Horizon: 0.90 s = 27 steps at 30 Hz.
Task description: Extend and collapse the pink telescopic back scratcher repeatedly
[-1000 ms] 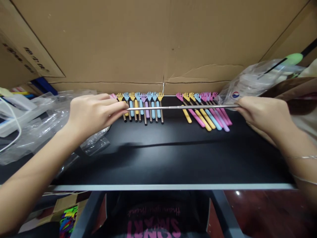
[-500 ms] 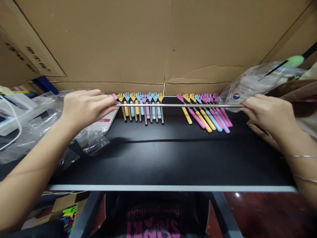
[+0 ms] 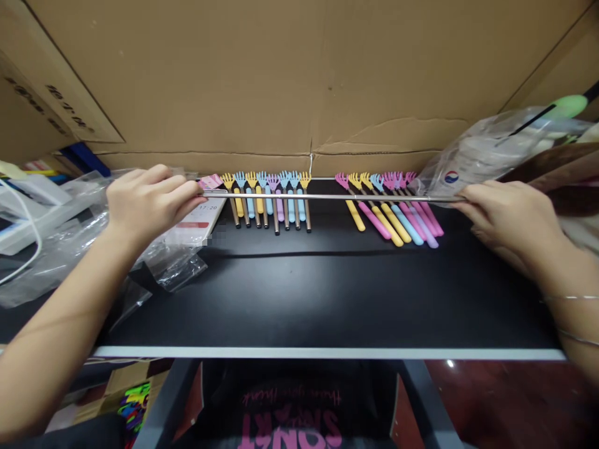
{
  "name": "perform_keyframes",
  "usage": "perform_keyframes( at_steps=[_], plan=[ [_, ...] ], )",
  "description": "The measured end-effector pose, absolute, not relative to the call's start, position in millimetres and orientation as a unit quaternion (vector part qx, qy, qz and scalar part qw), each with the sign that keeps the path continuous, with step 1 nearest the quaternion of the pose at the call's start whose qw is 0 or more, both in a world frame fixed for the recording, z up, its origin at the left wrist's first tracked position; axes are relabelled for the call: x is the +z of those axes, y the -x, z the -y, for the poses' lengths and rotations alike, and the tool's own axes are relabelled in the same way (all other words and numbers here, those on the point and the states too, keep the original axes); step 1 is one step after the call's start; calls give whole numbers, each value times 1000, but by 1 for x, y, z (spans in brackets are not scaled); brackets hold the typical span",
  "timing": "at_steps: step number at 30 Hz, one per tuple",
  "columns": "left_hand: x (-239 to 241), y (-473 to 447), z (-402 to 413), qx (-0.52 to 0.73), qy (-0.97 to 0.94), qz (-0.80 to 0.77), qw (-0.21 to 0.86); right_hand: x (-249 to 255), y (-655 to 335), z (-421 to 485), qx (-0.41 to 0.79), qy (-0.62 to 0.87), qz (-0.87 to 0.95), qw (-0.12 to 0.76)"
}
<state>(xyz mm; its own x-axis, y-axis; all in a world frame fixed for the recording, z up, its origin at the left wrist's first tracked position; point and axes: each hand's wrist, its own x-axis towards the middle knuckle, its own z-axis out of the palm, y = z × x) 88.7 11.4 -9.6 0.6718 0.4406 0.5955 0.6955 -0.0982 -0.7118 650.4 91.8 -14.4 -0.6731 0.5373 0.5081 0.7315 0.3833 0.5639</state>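
Note:
A thin metal telescopic back scratcher (image 3: 322, 197) is stretched out level above the black table, its ends hidden in my fists. My left hand (image 3: 152, 199) is closed around its left end and my right hand (image 3: 508, 215) around its right end. Behind and below the rod lie two rows of back scratchers with small hand-shaped heads. The left row (image 3: 269, 202) is collapsed, in yellow, blue and purple, with metal shafts toward me. In the right row (image 3: 393, 218), pink, yellow, blue and purple handles slant toward me. A small pink piece (image 3: 211, 181) shows beside my left fingers.
A tall cardboard wall (image 3: 262, 81) closes off the back. Crumpled clear plastic (image 3: 173, 271) and a printed white sheet (image 3: 199, 227) lie at left. A plastic bag with white cups (image 3: 482, 156) stands at right. Below the table's front edge (image 3: 327, 353), a box (image 3: 133, 402) holds colourful pieces.
My left hand has moved slightly left and my right hand slightly right, so a little more rod shows between them. The rows of back scratchers lie as before.

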Motion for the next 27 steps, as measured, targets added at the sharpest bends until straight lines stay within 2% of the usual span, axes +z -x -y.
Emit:
perform_keyframes(
  at_steps=[6,16,27],
  plan=[
    [-10,-93,-8,-122,703,405,572,-22,-652,-88,-387,401,819,135],
    [-14,-72,-10,-114,698,493,507,-22,-649,-79,-388,449,793,137],
    [-19,-83,-4,-153,732,472,467,-23,-649,-75,-372,546,727,189]
  ],
)
